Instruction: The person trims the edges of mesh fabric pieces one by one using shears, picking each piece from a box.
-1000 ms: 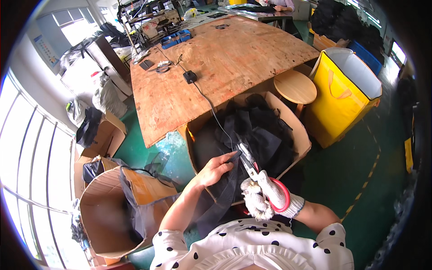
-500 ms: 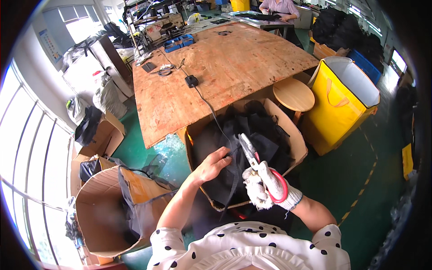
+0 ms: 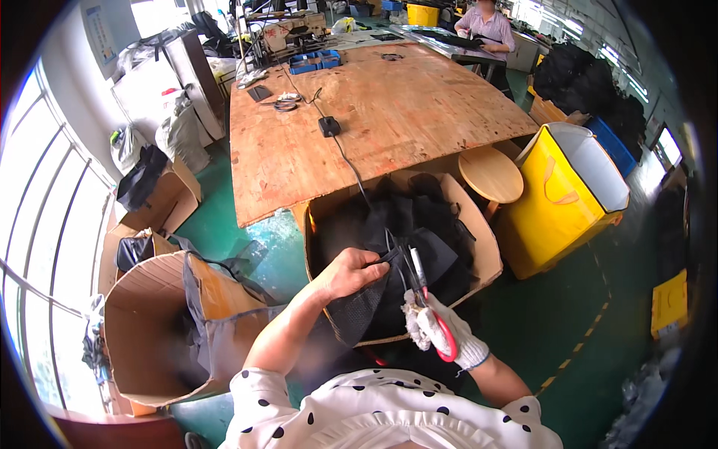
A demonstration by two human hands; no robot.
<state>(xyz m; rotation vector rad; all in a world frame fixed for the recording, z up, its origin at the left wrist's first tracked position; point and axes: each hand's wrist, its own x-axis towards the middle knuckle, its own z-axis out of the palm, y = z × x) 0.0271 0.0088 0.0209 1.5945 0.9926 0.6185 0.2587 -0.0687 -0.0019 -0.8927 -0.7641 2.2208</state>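
My bare left hand point(image 3: 350, 274) pinches the edge of a black mesh fabric piece point(image 3: 357, 310) between thumb and fingers. The mesh hangs below it over the near side of a cardboard box point(image 3: 482, 251). My right hand point(image 3: 446, 329), in a white knitted glove, is closed round red-handled scissors point(image 3: 417, 263). Their blades point up and away from me, just right of my left fingertips. Dark narrow strips run between the two hands; whether the blades touch them I cannot tell. More black fabric point(image 3: 434, 251) fills the box.
A wooden table point(image 3: 374, 105) stands beyond the box, a black cable lying across it. At right are a round stool point(image 3: 490, 174) and a yellow bag point(image 3: 542, 217). Another open cardboard box point(image 3: 142, 329) is at left. A person point(image 3: 490, 34) works at the far end.
My right hand has come nearer my left, and the scissors stand more upright. The black mesh now spreads wider below my left hand. The whole view has shifted slightly.
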